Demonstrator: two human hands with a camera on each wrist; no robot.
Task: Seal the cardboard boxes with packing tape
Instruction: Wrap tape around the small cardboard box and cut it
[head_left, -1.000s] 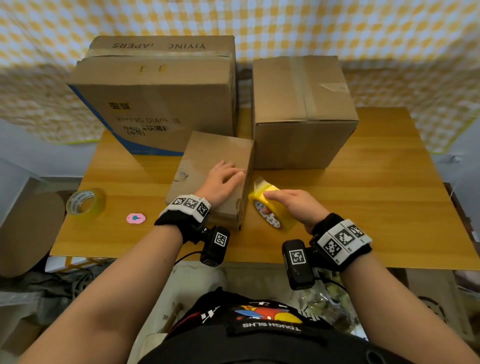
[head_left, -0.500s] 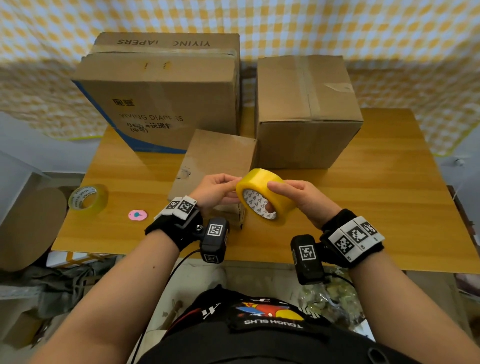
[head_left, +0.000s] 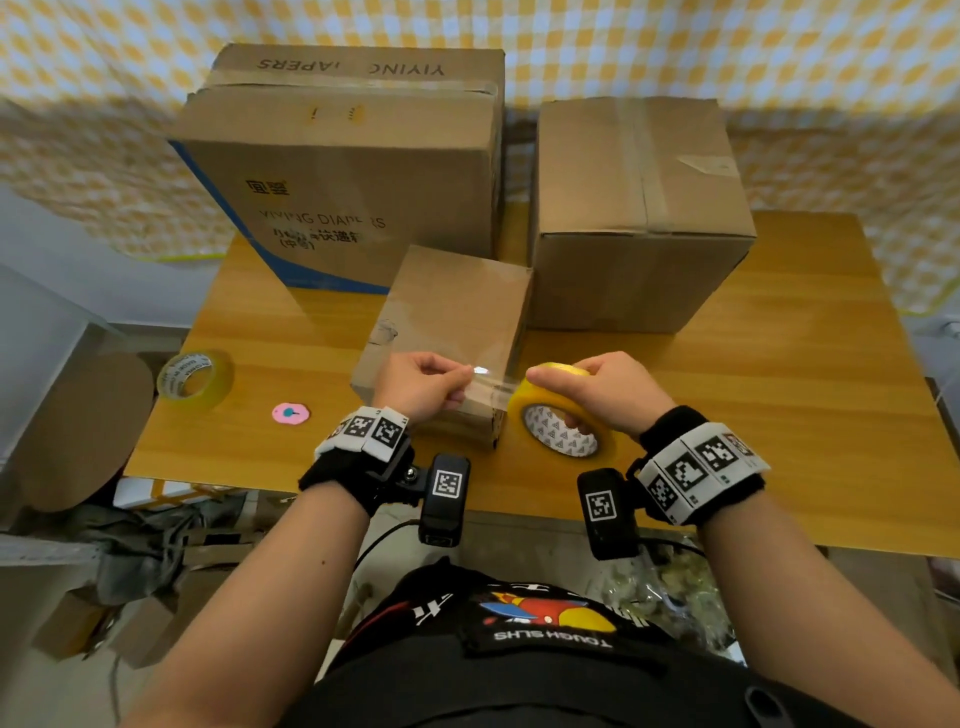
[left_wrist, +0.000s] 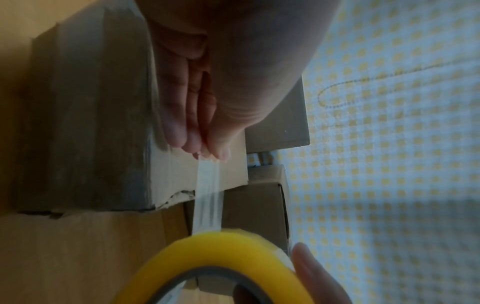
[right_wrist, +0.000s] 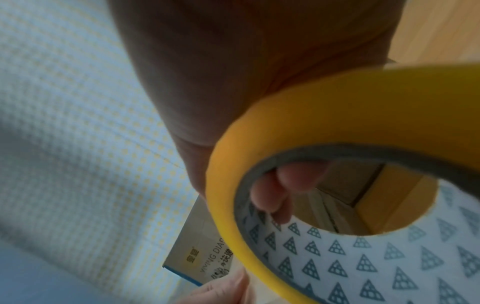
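Note:
A small cardboard box (head_left: 457, 312) stands at the front middle of the wooden table (head_left: 753, 395). Just to its right my right hand (head_left: 597, 389) grips a yellow tape roll (head_left: 563, 415), fingers through its core and thumb on top. My left hand (head_left: 431, 382) pinches the free end of the clear tape strip (head_left: 491, 387), which is stretched from the roll above the box's near right corner. In the left wrist view the tape strip (left_wrist: 207, 197) runs from my fingertips (left_wrist: 197, 144) to the tape roll (left_wrist: 233, 257). The right wrist view shows the tape roll (right_wrist: 337, 127) with patterned core.
A large printed diaper box (head_left: 353, 171) and a medium box (head_left: 639, 208) with tape along its top stand behind the small one. A second tape roll (head_left: 195, 379) and a small pink object (head_left: 291, 413) lie at the table's left front.
My right hand lifted the tape roll off the table. My left hand left the box top, took the tape's end and pulled a short strip leftward off the roll.

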